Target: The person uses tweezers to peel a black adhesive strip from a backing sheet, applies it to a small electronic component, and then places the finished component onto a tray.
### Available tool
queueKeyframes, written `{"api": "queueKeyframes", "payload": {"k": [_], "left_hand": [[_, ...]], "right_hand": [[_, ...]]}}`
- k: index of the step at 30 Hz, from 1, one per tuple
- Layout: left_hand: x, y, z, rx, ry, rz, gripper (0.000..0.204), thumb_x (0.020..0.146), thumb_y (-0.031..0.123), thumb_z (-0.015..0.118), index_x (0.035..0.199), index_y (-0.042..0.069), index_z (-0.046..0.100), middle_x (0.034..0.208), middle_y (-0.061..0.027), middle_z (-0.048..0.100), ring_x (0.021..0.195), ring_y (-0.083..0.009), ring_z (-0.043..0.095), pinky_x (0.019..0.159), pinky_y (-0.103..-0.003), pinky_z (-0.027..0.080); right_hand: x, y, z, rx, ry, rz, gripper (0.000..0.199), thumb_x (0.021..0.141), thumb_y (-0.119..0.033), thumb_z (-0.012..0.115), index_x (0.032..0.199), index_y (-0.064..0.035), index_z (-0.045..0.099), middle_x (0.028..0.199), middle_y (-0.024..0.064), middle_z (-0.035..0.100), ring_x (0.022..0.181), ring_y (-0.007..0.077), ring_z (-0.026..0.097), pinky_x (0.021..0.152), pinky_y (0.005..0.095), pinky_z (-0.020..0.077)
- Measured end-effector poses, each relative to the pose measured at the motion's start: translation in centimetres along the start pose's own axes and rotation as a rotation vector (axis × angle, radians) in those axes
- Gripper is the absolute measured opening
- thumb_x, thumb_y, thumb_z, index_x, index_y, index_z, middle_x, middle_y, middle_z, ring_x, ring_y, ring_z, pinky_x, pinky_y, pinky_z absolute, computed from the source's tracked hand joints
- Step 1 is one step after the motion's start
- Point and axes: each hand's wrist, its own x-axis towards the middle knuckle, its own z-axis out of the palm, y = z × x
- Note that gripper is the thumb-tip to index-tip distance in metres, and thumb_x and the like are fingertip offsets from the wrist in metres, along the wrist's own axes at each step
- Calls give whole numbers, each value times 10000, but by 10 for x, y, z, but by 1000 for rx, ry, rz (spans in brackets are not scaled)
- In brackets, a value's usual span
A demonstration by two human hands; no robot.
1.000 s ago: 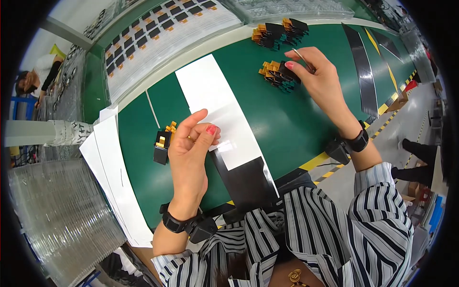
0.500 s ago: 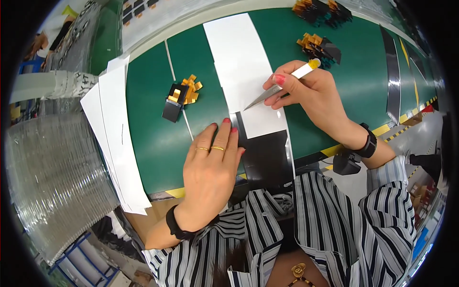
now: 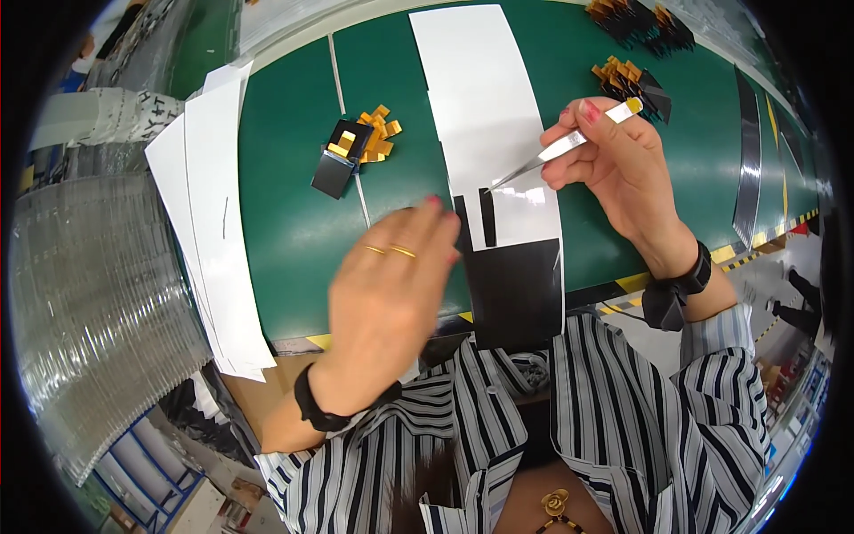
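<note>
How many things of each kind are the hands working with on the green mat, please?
Tweezers, in the right hand: 1
Long white sheet, under the tweezer tip: 1
Narrow black strips on the sheet: 2
Wide black patch, beside the left hand: 1
Total: 5

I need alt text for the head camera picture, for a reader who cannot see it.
A person's right hand holds slim metal tweezers, their tip on a narrow black strip stuck to a long white backing sheet on a green table. The left hand lies flat beside the sheet's black lower part. Small black and orange parts lie to the left.
</note>
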Motion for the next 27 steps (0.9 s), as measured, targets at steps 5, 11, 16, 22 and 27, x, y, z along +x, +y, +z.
{"api": "queueKeyframes", "payload": {"k": [5,11,16,22,27], "left_hand": [[18,-27,-31,219,147,-495,326,694,67,650,989,-4,532,922,-143,524,826,-282,530,675,-332,454],[14,-34,-34,-11,75,-545,196,775,71,588,936,-13,515,885,-98,545,703,-209,545,647,-297,452],[33,-11,-43,-964,218,-715,145,786,48,571,904,-22,523,812,-57,561,612,-127,545,577,-245,453],[81,-28,-15,-1369,139,-709,128,783,34,567,904,-10,566,733,-34,572,618,-93,548,559,-197,441],[82,-24,-5,-1471,191,-753,172,779,46,571,939,-16,587,705,-22,565,608,-78,531,553,-186,413]], "right_hand": [[-1,-2,6,-32,-11,-2,231,898,-196,422,901,16,515,838,163,585,631,211,625,570,282,519],[-6,-3,1,-44,-24,-94,217,899,-194,416,912,3,508,844,157,581,640,213,624,576,285,519],[-7,-28,2,-47,-114,-300,178,888,-170,434,925,-3,484,837,161,581,681,227,622,591,301,525],[0,-34,-5,-209,-88,-506,155,867,-141,473,940,-5,457,856,176,569,707,249,615,617,312,531],[-2,-32,-4,-182,-85,-509,155,857,-119,489,949,-2,443,872,164,554,746,262,608,634,321,536]]}}
